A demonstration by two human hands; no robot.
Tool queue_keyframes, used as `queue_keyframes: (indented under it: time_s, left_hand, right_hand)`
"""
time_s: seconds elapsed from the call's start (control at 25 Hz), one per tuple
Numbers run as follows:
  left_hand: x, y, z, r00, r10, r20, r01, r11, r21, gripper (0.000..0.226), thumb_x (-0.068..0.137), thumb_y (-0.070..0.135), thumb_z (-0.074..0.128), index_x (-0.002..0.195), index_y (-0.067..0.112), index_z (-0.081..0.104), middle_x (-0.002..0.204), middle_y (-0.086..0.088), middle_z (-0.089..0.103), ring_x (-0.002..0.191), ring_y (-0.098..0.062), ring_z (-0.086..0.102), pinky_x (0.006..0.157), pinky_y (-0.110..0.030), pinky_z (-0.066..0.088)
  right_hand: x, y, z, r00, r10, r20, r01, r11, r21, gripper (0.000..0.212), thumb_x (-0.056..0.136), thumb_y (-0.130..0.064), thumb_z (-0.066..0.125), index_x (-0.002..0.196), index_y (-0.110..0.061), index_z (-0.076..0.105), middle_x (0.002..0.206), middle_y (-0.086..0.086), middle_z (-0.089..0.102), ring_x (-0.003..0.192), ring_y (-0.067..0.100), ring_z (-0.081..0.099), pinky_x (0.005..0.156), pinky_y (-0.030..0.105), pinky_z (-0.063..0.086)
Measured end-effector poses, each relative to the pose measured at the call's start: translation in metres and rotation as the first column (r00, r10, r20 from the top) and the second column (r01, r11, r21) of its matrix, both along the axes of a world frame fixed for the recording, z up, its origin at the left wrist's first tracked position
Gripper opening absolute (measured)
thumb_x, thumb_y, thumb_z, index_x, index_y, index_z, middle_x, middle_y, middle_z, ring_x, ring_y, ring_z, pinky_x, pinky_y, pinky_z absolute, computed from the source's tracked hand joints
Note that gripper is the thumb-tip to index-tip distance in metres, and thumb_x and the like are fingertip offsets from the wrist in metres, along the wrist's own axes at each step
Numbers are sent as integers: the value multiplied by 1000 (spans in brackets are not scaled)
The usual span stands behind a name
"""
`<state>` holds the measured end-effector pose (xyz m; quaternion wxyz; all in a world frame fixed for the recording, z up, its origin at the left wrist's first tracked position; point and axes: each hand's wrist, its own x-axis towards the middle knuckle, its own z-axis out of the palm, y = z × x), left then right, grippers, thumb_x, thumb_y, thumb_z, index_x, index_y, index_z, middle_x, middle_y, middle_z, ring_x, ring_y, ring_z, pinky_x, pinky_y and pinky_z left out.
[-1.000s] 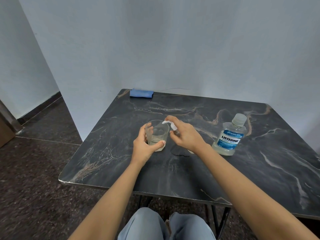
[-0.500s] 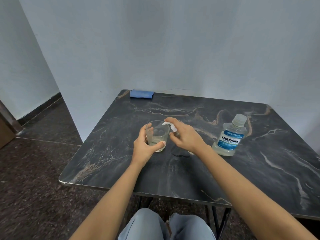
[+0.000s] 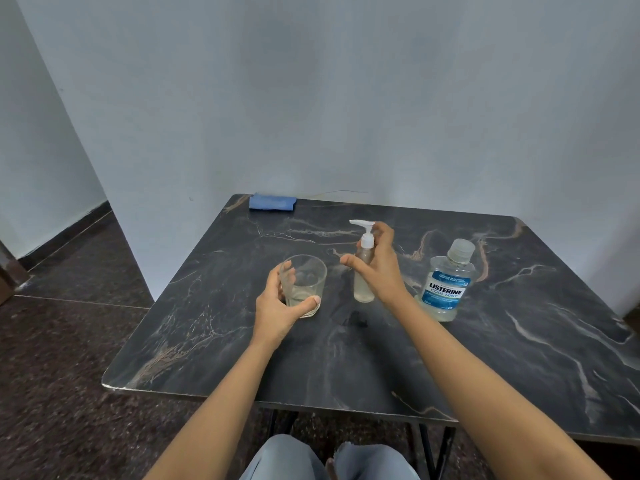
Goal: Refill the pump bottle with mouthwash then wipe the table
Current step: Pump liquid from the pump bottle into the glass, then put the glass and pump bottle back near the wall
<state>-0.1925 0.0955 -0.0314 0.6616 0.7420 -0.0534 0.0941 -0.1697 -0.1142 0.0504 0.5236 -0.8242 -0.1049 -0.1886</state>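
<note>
A plain domestic-looking room: bare pale walls [image 3: 311, 98], dark speckled stone floor [image 3: 52, 375], and a black marble-patterned table [image 3: 485, 358].

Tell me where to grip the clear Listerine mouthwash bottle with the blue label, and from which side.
Grip the clear Listerine mouthwash bottle round its labelled body, below the shoulder, coming from the right. It stands upright, capped, and the right hand holding the clear pump bottle crowds its left; its right side looks free.

We record the left hand [image 3: 277, 306] gripping a clear glass [image 3: 304, 282] on the dark marbled desk [image 3: 381, 368]. The right hand [image 3: 379, 271] holds the upright pump bottle [image 3: 363, 292] just beside it. The capped mouthwash bottle [image 3: 448, 282] stands to the right, and a blue cloth [image 3: 272, 202] lies at the far edge.
</note>
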Motion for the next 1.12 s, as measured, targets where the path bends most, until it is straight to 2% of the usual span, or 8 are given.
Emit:
queue_keyframes:
  time_s: [0.04,0.16,0.44,0.56,0.72,0.8,1.0,1.12]
  left_hand:
    - [0,0,0,1000,-1,-1,1,1000,0,85,56,44,89,129,52,46,130,24,56,119,8,53,95,-17,44]
    - [1,1,-1,1000,2,2,-2,1000,7,87,55,46,89,129,52,45,130,25,56,120,7,53,94,-17,44]
    - [-4,0,4,1000,24,-17,-23,999,37,94,48,46,92,128,48,42,131,23,54,118,6,54,94,-19,46]
    - [-7,-2,8,997,77,-13,-75,994,75,88,47,47,90,122,44,45,129,18,55,113,0,56,91,-22,47]
    - [-10,-5,12,991,137,7,-137,984,111,81,48,48,90,117,45,48,121,17,57,103,0,59,80,-17,47]
    - [-10,-5,13,987,158,-1,-157,979,129,78,48,49,88,115,45,48,119,15,59,102,-2,60,80,-18,47]
    - [-5,-13,18,971,241,-15,-235,958,166,74,44,52,81,110,43,50,111,20,59,100,-3,60,81,-25,52]
    - [14,-21,31,965,261,-9,-256,954,158,73,45,52,79,111,40,49,110,17,58,98,-4,59,74,-18,45]
  right_hand:
    - [2,-2,-1,1000,-22,-18,23,1000,15,71,74,-31,79,123,-30,27,111,-2,52,96,9,55,78,12,40]
    - [7,-6,-5,998,-60,-30,61,998,22,58,74,-28,79,111,-28,34,105,-1,53,91,11,53,76,18,40]
    - [7,-8,-23,995,-99,-24,99,995,0,52,73,-32,79,104,-30,38,104,-1,50,91,4,49,75,16,39]
    - [4,-7,-27,990,-134,-46,134,991,-17,57,72,-37,80,108,-30,36,110,-2,47,97,8,48,80,18,38]
    - [1,-7,-27,980,-189,-68,184,980,-75,69,72,-41,78,122,-25,34,122,-2,39,113,13,42,94,26,37]
    - [-4,-9,-28,967,-237,-97,226,968,-110,70,72,-43,75,125,-25,32,122,-4,35,114,12,40,95,27,36]
    - [-13,-14,-36,950,-286,-128,260,948,-185,42,79,-32,70,110,-21,45,109,0,49,99,15,50,80,26,38]
    - [2,-11,-29,945,-314,-90,291,935,-201,41,79,-24,72,114,-14,51,110,3,55,100,17,52,83,26,38]
